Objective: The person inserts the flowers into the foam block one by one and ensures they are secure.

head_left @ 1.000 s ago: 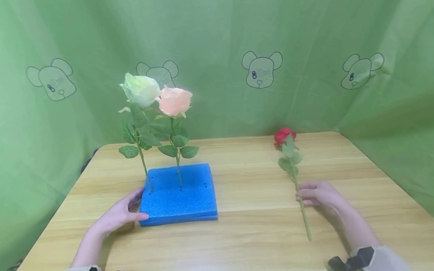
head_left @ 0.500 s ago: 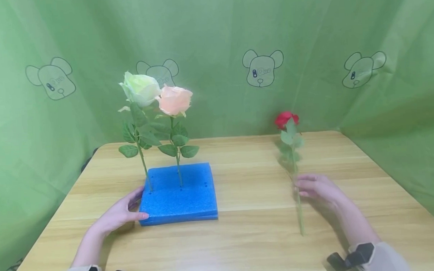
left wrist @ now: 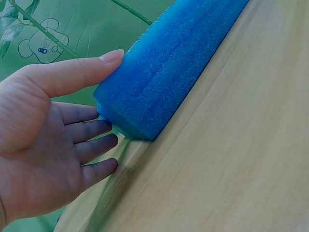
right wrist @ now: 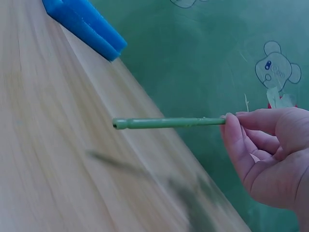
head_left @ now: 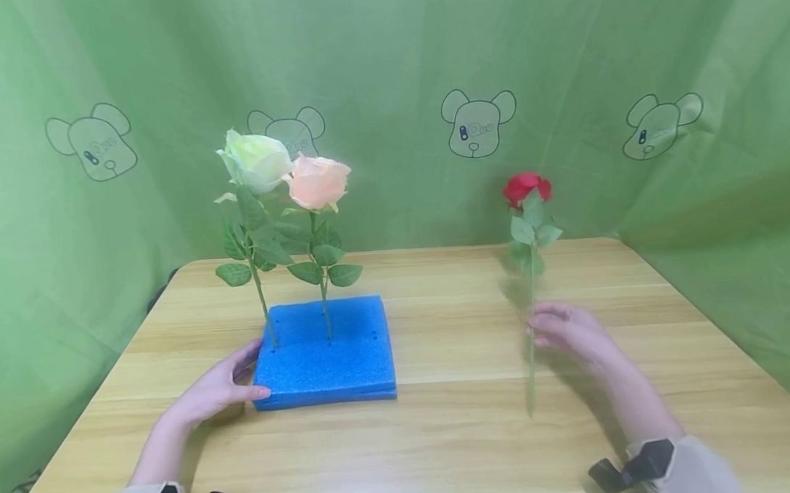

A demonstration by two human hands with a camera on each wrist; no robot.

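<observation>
A blue foam block point(head_left: 323, 361) lies on the table, with a white-green rose point(head_left: 258, 163) and a pink rose point(head_left: 317, 182) standing in holes in its top. At its left end is my left hand point(head_left: 217, 387); the thumb rests on the front corner and the fingers extend along the side, fairly straight in the left wrist view. My right hand point(head_left: 574, 334) pinches a red rose point(head_left: 527, 189) by its green stem point(right wrist: 169, 123) between thumb and fingertips. The rose is nearly upright, its bloom at the top and its lower stem end raised off the table, casting a shadow.
Several small holes dot the foam's top face. The wooden table point(head_left: 453, 411) extends between the foam and the right hand. A green curtain point(head_left: 388, 58) with bear-head drawings hangs behind and at both sides.
My right hand has lifted the red rose from a lying position to nearly upright and moved slightly left and away from me. My left hand, the foam and the other two roses stay put.
</observation>
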